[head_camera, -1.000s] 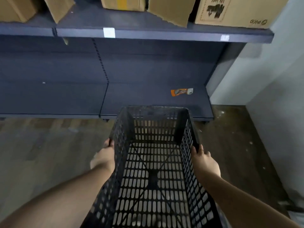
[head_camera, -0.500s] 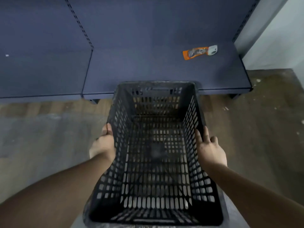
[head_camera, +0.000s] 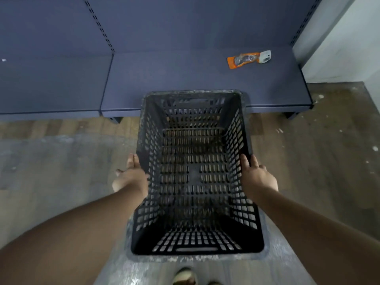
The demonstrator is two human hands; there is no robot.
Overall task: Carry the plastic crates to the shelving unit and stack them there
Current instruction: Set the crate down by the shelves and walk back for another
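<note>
Now closer: crate (head_camera: 195, 171), gripped by left hand (head_camera: 131, 175) and right hand (head_camera: 257, 175), overlaps shelf (head_camera: 185, 79) edge at 12 o'clock; set-down imminent.

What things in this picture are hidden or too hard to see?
All in the head view:
- Fingertips of the left hand and right hand: hidden behind the black crate walls.
- Orange packet on the bottom shelf: label too small and blurry to read.
- Shoes: cut off by the bottom edge.
- Upper shelves: cut off by the top edge.
- Floor under the crate: only partly visible through the holes.
</note>
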